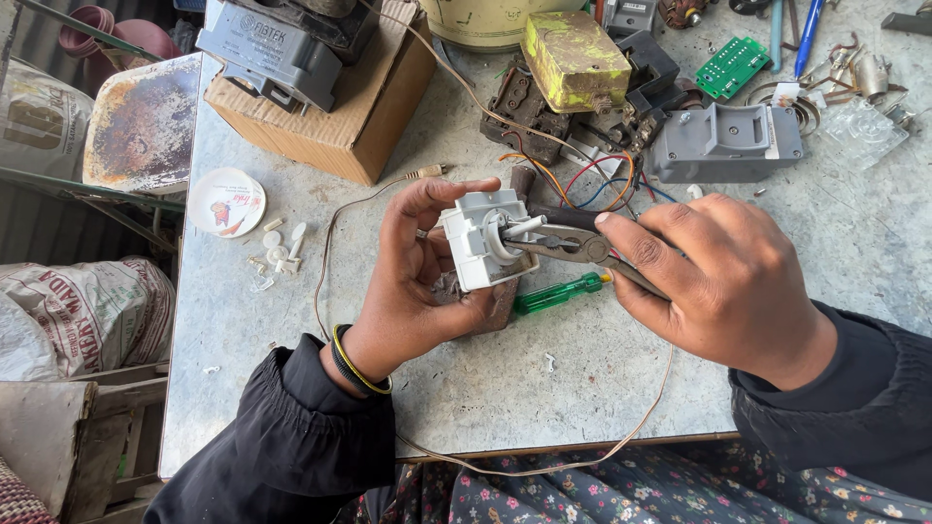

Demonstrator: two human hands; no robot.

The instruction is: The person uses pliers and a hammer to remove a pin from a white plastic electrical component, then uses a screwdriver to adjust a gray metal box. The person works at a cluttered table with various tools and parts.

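My left hand (413, 277) grips a small white plastic block with a round shaft (479, 238), held above the grey worktable (252, 330). My right hand (718, 277) is closed around a pair of dark pliers (568, 243). The plier jaws clamp the white shaft on the block's face. Coloured wires (592, 180) trail from behind the block toward the parts at the back. A green-handled screwdriver (555, 293) lies on the table just under the pliers.
A cardboard box (364, 107) carrying a grey device stands at the back left. Grey housing (723, 144), a yellow-stained box (575, 58) and a green circuit board (731, 66) crowd the back. A white lid (225, 202) and small white bits lie left. A thin cable (544, 468) loops over the front edge.
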